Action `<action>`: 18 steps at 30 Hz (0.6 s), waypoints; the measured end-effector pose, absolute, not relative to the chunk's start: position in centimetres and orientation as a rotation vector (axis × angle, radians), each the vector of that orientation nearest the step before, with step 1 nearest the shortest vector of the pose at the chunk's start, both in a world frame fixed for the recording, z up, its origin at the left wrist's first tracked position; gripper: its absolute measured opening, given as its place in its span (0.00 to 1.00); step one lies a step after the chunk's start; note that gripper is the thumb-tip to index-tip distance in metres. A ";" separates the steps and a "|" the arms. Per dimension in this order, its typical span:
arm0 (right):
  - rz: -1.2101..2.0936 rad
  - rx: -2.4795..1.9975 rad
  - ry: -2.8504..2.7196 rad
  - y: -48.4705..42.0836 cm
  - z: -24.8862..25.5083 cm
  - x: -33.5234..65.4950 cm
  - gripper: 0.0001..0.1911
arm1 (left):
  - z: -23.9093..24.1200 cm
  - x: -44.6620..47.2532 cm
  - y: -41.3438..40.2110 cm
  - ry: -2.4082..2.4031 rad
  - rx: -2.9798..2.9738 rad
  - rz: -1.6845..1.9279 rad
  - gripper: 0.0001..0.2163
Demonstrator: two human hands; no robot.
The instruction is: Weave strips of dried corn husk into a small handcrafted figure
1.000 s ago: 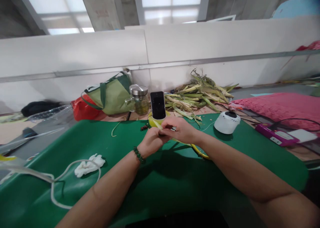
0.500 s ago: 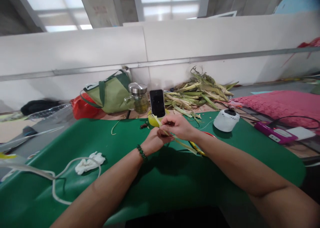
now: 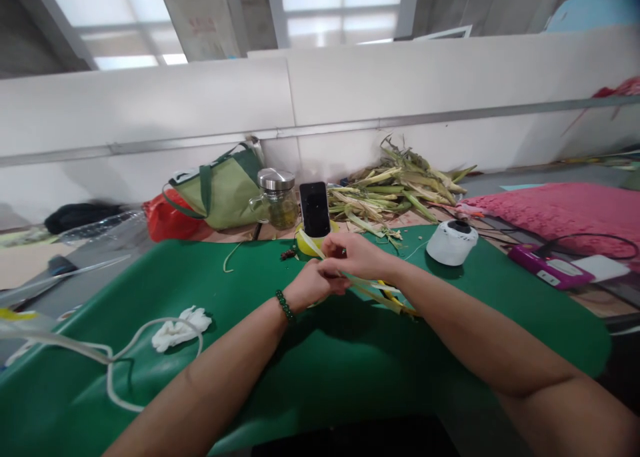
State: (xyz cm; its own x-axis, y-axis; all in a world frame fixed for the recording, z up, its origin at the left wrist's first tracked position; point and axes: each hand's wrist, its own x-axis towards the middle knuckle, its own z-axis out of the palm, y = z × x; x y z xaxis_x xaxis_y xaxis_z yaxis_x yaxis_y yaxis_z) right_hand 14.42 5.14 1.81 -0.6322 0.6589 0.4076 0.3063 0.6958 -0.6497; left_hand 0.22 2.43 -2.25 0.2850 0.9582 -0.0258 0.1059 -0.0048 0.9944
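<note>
My left hand, with a green bead bracelet on its wrist, is closed on a pale green strip of plant stalk. Its fingers press against those of my right hand, which pinches the same strip from above. One end of the strip points up in front of the phone. More pale strips trail out to the right under my right wrist. Partly hidden beneath them lies a yellow and black item that I cannot make out fully. The fingertips overlap, so their exact grip is hidden.
Behind lies a heap of stalks and leaves, beside a glass jar and a green bag. A white container and purple power strip are right. Crumpled tissue and white cable lie left on the green mat.
My hands stay together, with the right one shifted slightly over the left. The strip's upper end has moved a little left, and more pale strips now show beneath my right wrist.
</note>
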 end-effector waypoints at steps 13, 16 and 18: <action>0.829 -0.706 -2.306 6.0 2.2 15.3 0.19 | 0.5 -1.0 1.9 0.905 1.165 0.688 0.12; 0.836 -0.661 -2.322 6.0 2.0 15.4 0.19 | 0.3 -0.8 1.7 0.947 1.231 0.695 0.11; 0.812 -0.636 -2.316 5.9 1.9 15.3 0.18 | 0.1 -0.7 1.6 0.953 1.238 0.702 0.10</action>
State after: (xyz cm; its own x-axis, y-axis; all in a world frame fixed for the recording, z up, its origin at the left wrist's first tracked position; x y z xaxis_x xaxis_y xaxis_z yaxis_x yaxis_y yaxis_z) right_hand 15.29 5.91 1.86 -0.7069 0.6002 0.3743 0.2352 0.6985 -0.6759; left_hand -0.69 1.59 0.11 0.4546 0.8650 -0.2125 0.0534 0.2117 0.9759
